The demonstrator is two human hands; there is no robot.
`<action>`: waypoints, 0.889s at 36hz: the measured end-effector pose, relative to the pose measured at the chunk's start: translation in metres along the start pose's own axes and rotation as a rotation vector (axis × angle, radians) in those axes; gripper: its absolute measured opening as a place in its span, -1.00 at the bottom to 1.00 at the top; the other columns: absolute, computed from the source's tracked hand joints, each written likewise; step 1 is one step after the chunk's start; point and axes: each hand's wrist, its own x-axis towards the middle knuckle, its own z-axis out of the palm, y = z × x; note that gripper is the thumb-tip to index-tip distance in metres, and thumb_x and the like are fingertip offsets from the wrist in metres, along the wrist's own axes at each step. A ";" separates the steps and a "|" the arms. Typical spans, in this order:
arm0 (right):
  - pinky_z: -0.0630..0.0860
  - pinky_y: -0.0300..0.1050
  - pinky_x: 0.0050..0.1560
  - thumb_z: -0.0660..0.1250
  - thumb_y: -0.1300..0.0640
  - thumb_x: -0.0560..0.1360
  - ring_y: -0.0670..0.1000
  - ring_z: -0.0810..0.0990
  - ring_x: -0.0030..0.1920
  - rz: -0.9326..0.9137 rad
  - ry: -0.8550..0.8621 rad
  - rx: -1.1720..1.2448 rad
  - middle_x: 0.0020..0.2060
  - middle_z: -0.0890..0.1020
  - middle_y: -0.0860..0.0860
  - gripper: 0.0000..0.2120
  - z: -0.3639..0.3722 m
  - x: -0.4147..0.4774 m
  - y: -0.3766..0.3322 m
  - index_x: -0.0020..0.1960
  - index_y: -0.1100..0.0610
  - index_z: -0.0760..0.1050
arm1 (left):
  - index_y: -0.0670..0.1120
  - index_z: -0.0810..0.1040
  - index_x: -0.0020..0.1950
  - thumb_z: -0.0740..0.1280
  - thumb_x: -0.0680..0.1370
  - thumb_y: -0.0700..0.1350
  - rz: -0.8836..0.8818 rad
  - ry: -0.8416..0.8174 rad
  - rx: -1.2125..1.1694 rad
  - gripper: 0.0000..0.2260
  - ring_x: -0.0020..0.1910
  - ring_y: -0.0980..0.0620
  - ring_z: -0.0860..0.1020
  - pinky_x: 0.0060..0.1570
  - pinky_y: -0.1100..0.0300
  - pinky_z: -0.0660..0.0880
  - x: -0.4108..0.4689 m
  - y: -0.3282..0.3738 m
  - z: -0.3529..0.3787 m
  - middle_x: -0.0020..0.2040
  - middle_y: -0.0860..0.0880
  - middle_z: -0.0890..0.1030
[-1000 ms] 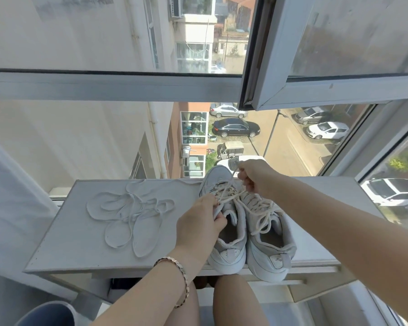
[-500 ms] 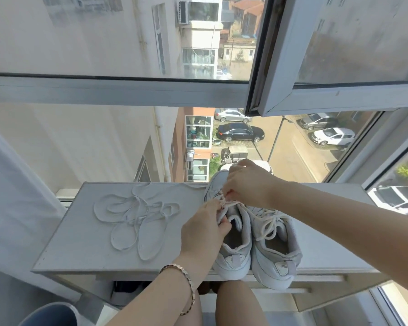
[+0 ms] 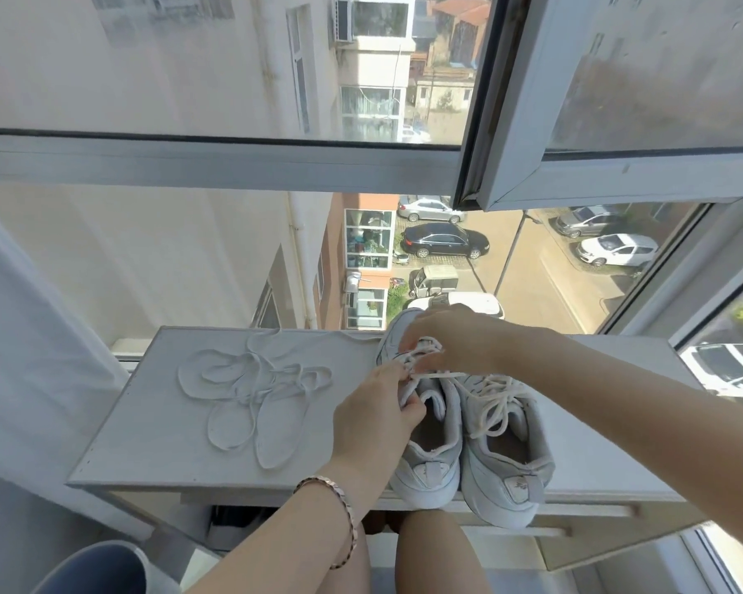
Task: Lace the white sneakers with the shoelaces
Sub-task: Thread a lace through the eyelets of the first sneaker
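Note:
Two white sneakers stand side by side on a white table (image 3: 155, 443), heels toward me. The left sneaker (image 3: 432, 460) has a lace partly threaded near its toe. My left hand (image 3: 376, 418) grips the side flap and tongue of that sneaker. Above the eyelets, my right hand (image 3: 447, 340) pinches the lace (image 3: 440, 374), which runs taut between both hands. The right sneaker (image 3: 509, 465) is laced, with loose loops lying over its tongue. A spare white shoelace (image 3: 254, 400) lies tangled in loops on the table to the left.
The table stands against a tall window (image 3: 215, 165) whose sash hangs open at upper right. A white curtain (image 3: 26, 336) falls at the left. A blue-grey round container (image 3: 99, 570) sits by my knees at lower left.
My right hand has come down from holding the lace stretched up and away to the eyelets near the toe. My left hand stays on the sneaker's flap.

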 end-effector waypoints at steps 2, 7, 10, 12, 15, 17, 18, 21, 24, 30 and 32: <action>0.35 -0.26 0.00 0.28 0.08 0.55 -0.04 0.47 0.07 0.007 -0.090 0.044 0.07 0.56 -0.01 -0.76 0.003 0.000 -0.005 0.18 0.10 0.54 | -0.04 0.49 0.08 0.26 0.51 -0.09 -0.002 -0.001 0.002 -0.84 -0.05 -0.07 0.52 -0.08 0.08 0.46 0.000 0.000 0.000 -0.03 0.02 0.54; 0.40 -0.31 -0.17 0.27 0.15 0.55 -0.05 0.51 -0.14 0.056 -0.097 0.072 -0.03 0.64 0.04 -0.81 0.005 0.001 0.001 0.07 0.16 0.60 | -0.04 0.48 0.11 0.25 0.53 -0.08 0.005 0.003 0.021 -0.83 -0.05 -0.03 0.50 -0.10 0.13 0.43 0.000 0.001 0.001 0.02 0.03 0.54; 0.34 -0.16 -0.01 0.15 0.14 0.58 0.03 0.53 0.00 0.043 -0.037 -0.231 -0.02 0.60 0.02 -0.78 0.011 0.002 0.000 0.06 0.12 0.56 | -0.03 0.47 0.13 0.25 0.53 -0.08 0.005 -0.001 0.031 -0.81 -0.03 -0.01 0.50 -0.09 0.15 0.44 0.000 0.000 0.001 0.03 0.05 0.53; 0.29 -0.12 0.06 0.11 0.17 0.59 0.03 0.48 0.10 0.013 0.086 -0.418 0.04 0.54 -0.01 -0.78 0.013 0.002 0.005 0.14 0.09 0.50 | -0.03 0.47 0.15 0.25 0.53 -0.09 0.010 -0.001 0.029 -0.80 -0.02 0.00 0.51 -0.08 0.15 0.45 0.001 0.000 0.001 0.05 0.05 0.54; 0.33 -0.07 0.12 0.13 0.21 0.58 0.04 0.48 0.13 0.237 0.197 -0.498 0.10 0.53 0.01 -0.76 0.003 -0.002 0.034 0.21 0.11 0.44 | -0.04 0.47 0.13 0.23 0.54 -0.09 0.021 0.006 0.035 -0.81 -0.06 0.01 0.51 -0.10 0.16 0.44 0.002 0.000 0.001 0.03 0.04 0.54; 0.33 -0.03 0.15 0.13 0.23 0.56 0.06 0.48 0.14 0.450 0.184 -0.461 0.09 0.54 0.02 -0.74 -0.003 -0.006 0.054 0.20 0.10 0.46 | -0.04 0.47 0.12 0.23 0.54 -0.09 0.024 0.008 0.036 -0.83 -0.07 0.01 0.51 -0.10 0.16 0.44 0.002 0.000 0.002 0.01 0.04 0.54; 0.32 -0.02 0.17 0.14 0.23 0.56 0.06 0.46 0.15 0.512 0.130 -0.439 0.09 0.53 0.03 -0.74 -0.003 -0.007 0.057 0.20 0.09 0.46 | -0.04 0.47 0.12 0.23 0.54 -0.09 0.023 0.008 0.033 -0.83 -0.07 0.01 0.51 -0.10 0.15 0.45 0.002 0.000 0.002 0.01 0.04 0.54; 0.30 0.00 0.22 0.15 0.26 0.56 0.06 0.42 0.19 0.453 0.114 -0.405 0.14 0.48 0.04 -0.72 0.003 -0.003 0.051 0.22 0.08 0.47 | -0.03 0.48 0.12 0.24 0.53 -0.10 0.025 0.011 0.007 -0.82 -0.11 0.02 0.52 -0.13 0.15 0.46 0.001 -0.001 0.002 -0.04 0.07 0.53; 0.20 -0.03 0.33 0.19 0.15 0.59 0.01 0.34 0.31 0.108 0.163 -0.257 0.25 0.46 -0.04 -0.72 0.003 0.001 0.030 0.28 0.02 0.46 | -0.02 0.48 0.10 0.25 0.53 -0.10 0.031 0.020 -0.007 -0.84 -0.15 0.06 0.50 -0.20 0.23 0.39 0.001 -0.003 0.003 -0.08 0.11 0.52; 0.40 -0.14 0.07 0.27 0.02 0.55 -0.03 0.47 0.01 0.065 -0.085 0.011 0.04 0.52 -0.01 -0.74 0.008 0.002 0.005 0.17 0.11 0.55 | -0.02 0.49 0.11 0.24 0.53 -0.10 0.037 0.027 -0.019 -0.83 -0.12 0.06 0.49 -0.23 0.26 0.36 -0.001 -0.003 0.003 -0.04 0.08 0.54; 0.42 -0.10 0.11 0.26 0.01 0.55 -0.01 0.48 0.04 0.081 -0.080 0.005 -0.04 0.45 -0.03 -0.74 0.008 0.001 0.008 0.14 0.12 0.55 | -0.01 0.48 0.15 0.25 0.54 -0.09 0.026 0.027 -0.023 -0.81 -0.09 0.05 0.49 -0.19 0.24 0.36 -0.001 -0.002 0.003 -0.01 0.08 0.54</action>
